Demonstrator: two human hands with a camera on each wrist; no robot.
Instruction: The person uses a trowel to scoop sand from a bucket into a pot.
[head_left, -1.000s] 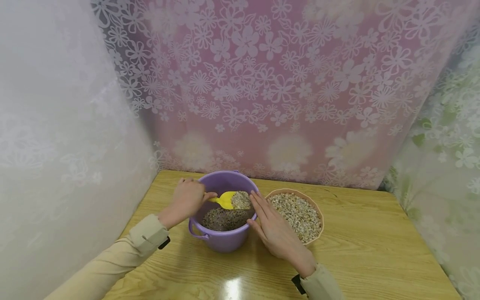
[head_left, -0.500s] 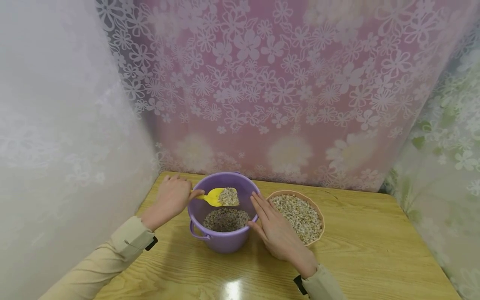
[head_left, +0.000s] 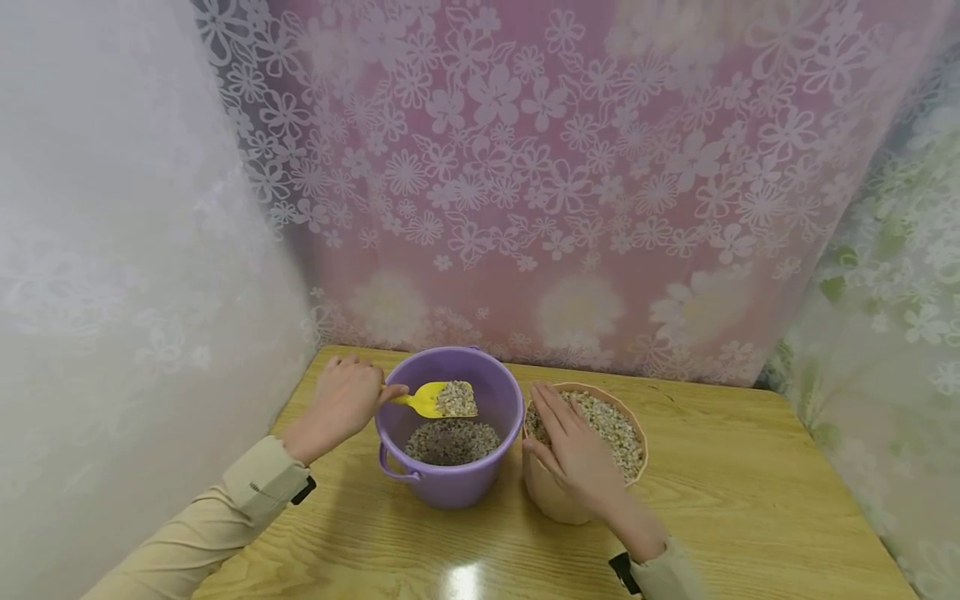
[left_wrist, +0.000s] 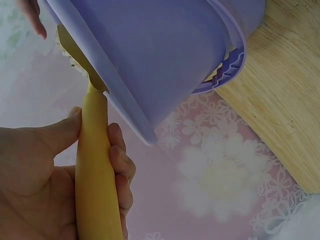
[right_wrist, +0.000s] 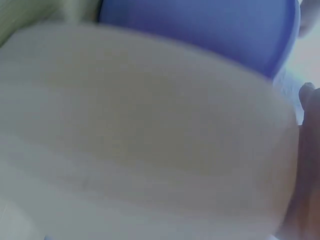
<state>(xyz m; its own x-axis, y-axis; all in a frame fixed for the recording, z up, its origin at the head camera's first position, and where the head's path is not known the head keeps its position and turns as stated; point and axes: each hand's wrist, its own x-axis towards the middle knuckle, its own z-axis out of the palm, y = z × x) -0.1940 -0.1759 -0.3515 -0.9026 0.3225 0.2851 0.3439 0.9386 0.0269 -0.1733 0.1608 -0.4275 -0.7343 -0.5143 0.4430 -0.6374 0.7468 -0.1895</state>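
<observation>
My left hand grips the handle of a yellow scoop, thumb on one side and fingers curled round the other. Pale gravel-like grains lie heaped on its blade, which is over the open mouth of a purple bucket. More of these grains cover the bucket's bottom. To the right, my right hand reaches over the near-left rim of a peach-coloured tub, fingers straight. The tub is filled with similar grains; its pale wall fills most of the right wrist view, blurred.
Both containers stand close together on a wooden table. A pink flowered curtain hangs behind the table, with pale sheets at both sides. The bucket's purple handle hangs down at its front left.
The left hand has drawn the loaded scoop leftward, then held nearly still over the bucket. My right hand has left the bucket's right rim and moved right to the tub.
</observation>
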